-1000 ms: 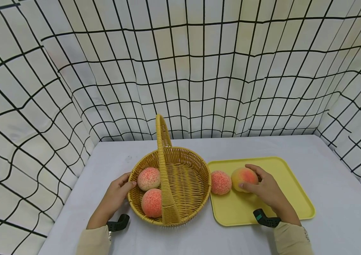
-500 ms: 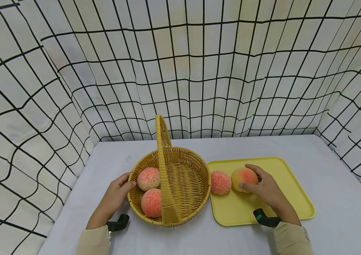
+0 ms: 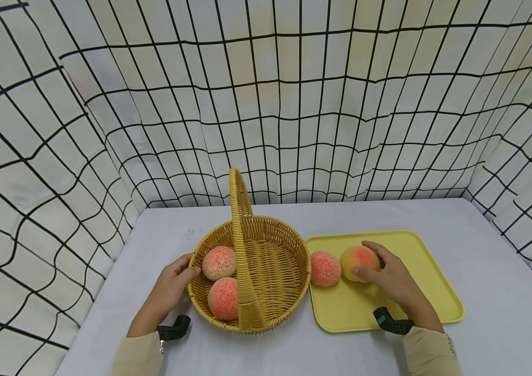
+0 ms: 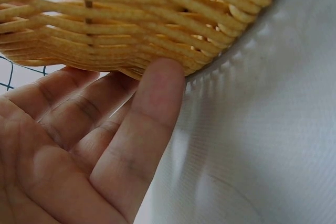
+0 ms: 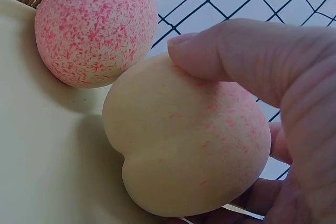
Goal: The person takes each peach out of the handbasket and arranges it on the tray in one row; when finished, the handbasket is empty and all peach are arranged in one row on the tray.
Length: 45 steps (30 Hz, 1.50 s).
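Note:
A brown wicker basket (image 3: pixel 277 261) with a tall handle stands on the table, two peaches inside: a pale speckled peach (image 3: pixel 219 262) and a redder peach (image 3: pixel 222 298). My left hand (image 3: pixel 172 284) touches its left side at the rim. In the left wrist view, the thumb and fairly straight fingers rest against the woven wall. To the right, my right hand (image 3: pixel 394 274) grips a yellow-and-red peach (image 3: pixel 355 263) low over the yellow tray (image 3: pixel 416 305). Its thumb lies on the near side, with fingers partly hidden behind the fruit. A pink speckled peach (image 5: pixel 94 27) sits beside it.
The white-covered table (image 3: pixel 472 250) carries the basket and tray, which stand side by side. White walls with a black grid (image 3: pixel 312 125) enclose the back and sides. The arched basket handle (image 3: pixel 239 235) rises well above the rim.

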Motion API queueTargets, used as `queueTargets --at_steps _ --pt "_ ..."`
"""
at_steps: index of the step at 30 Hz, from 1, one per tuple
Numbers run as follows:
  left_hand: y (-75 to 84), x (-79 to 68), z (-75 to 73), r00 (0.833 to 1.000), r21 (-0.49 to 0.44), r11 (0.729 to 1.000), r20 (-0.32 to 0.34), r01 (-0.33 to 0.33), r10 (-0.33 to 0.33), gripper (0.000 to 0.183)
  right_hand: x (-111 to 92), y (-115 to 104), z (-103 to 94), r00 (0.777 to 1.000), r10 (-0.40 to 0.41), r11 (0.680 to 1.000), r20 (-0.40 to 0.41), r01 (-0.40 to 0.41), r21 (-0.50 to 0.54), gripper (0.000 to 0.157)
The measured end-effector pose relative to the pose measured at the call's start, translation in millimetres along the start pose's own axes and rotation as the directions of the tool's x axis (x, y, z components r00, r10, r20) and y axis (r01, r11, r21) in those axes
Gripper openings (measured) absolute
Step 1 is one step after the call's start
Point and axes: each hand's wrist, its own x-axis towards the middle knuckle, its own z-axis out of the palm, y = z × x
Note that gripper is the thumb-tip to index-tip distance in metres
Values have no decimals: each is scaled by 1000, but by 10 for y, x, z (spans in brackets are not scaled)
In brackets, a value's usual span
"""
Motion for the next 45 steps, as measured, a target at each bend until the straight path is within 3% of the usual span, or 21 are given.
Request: queueTargets --at_steps 45 --pt "1 1 2 1000 -12 1000 -11 4 -4 50 -16 -16 -14 1000 7 1000 10 -7 0 82"
